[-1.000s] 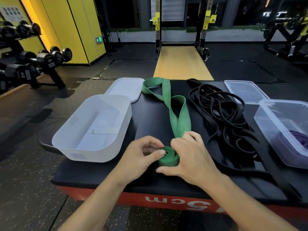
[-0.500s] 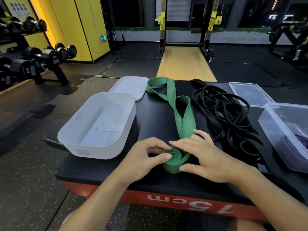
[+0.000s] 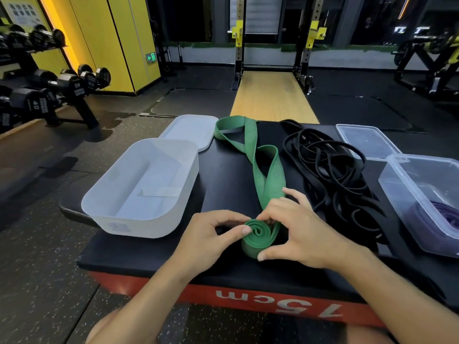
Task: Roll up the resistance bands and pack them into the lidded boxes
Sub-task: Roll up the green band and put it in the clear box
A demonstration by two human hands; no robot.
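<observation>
Dumbbells (image 3: 72, 83) (racked) left; squat rack (image 3: 239, 58) behind.

White "75cm" on red front panel (image 3: 248, 302) of the black-topped box, upside down from this view. White "40" on hex end of black dumbbell (image 3: 74, 86) on rack at left. Another "40" on nearer black dumbbell (image 3: 37, 105); small text beside it unreadable. Green exit sign (image 3: 151, 57) on yellow wall: arrow + running figure.

On one table (image 3: 223, 184): two hands, the left hand (image 3: 206, 234) and right hand (image 3: 305, 234); one green resistance band (image 3: 269, 180); one purple band (image 3: 447, 214); black bands (image 3: 330, 170) tangled beyond counting; two boxes, one white box (image 3: 139, 227), one clear box (image 3: 402, 194); two lids, one white lid (image 3: 191, 130), one clear lid (image 3: 365, 140).
</observation>
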